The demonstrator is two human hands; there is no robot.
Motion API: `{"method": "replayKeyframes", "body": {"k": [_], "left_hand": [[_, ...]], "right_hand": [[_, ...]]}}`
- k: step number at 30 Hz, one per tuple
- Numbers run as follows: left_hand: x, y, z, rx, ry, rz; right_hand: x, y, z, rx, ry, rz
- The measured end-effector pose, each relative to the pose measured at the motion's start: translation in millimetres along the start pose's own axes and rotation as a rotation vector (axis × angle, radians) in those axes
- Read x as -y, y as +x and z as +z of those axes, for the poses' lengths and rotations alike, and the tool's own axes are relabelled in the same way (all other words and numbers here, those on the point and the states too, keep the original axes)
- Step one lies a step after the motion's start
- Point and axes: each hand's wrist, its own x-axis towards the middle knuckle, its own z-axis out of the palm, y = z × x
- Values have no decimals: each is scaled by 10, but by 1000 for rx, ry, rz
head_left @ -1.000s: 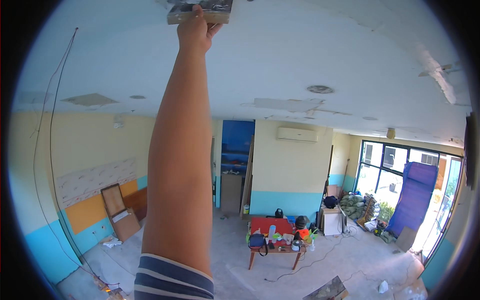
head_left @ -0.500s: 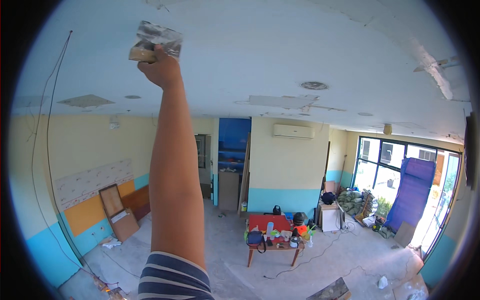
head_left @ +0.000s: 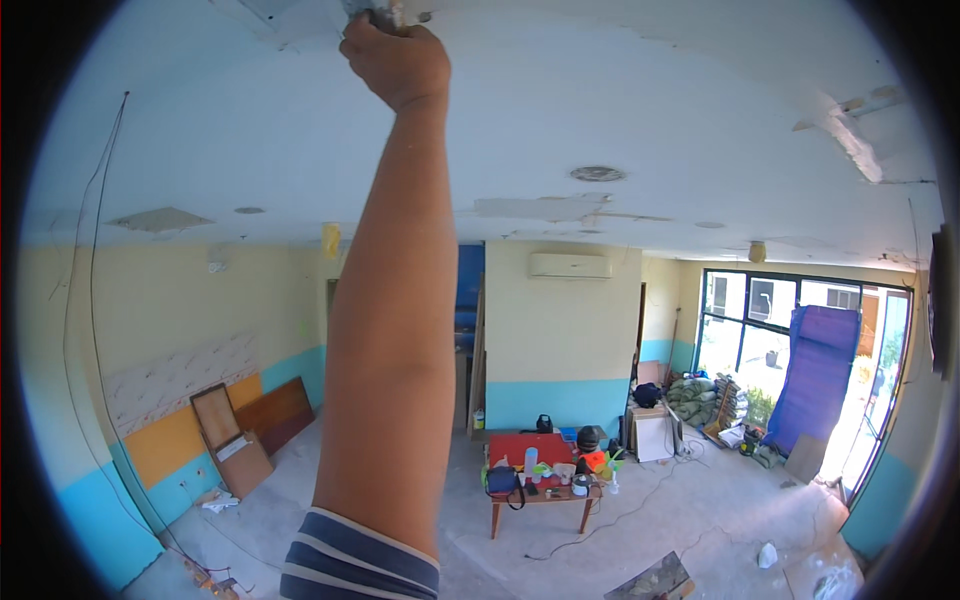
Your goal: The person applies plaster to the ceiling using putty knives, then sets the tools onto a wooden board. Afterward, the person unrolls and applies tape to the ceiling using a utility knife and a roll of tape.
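Observation:
My left arm reaches straight up toward the white ceiling (head_left: 560, 100), its striped sleeve at the lower edge. High up, my left hand (head_left: 405, 62) is closed around a wide putty knife (head_left: 385, 14), seen only in part at the top edge of the picture. Beside the knife, the ceiling shows a rough, patched spot. At the lower edge, right of the middle, a second wide putty knife (head_left: 648, 578) shows its smeared grey blade and a bit of brown handle. What holds it is out of the picture, and my right hand does not show.
Below stands a red-topped table (head_left: 510, 447) crowded with bottles, a bag and small items. A cable (head_left: 610, 530) trails over the floor. Boards (head_left: 245, 455) lean at the left wall, wires (head_left: 95, 240) hang nearby. Sacks (head_left: 695, 400) lie by the window at right.
My left hand has moved right and up with the putty knife, whose blade showed fully before and is now mostly cut off by the top edge. The view has shifted slightly.

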Motion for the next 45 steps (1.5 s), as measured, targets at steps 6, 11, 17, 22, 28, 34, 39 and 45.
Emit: {"method": "replayKeyframes", "body": {"k": [6, 11, 17, 22, 28, 34, 39, 45], "left_hand": [[-626, -577, 434, 78, -37, -4], [-1110, -1016, 825, -65, -61, 259], [-1668, -1617, 931, 22, -231, 275], [-1307, -2483, 231, 392, -306, 131], [-1024, -4207, -1562, 1272, -762, -1101], [-489, -5613, -3341, 1969, -619, -1580], [-433, -5538, -3862, 1975, -529, -2105], [-144, -5224, -4091, 2218, -261, -1834]], "right_hand": [[173, -147, -150, 1, 123, -56], [359, -251, -323, -119, 228, 53], [532, -285, -334, -154, 380, 34], [314, 54, -504, -81, 433, -68], [628, 235, 11, -18, 498, 133], [755, 212, 639, 137, 468, 369], [731, 147, 849, 89, 263, 393], [620, 154, 956, 61, 207, 394]]}}
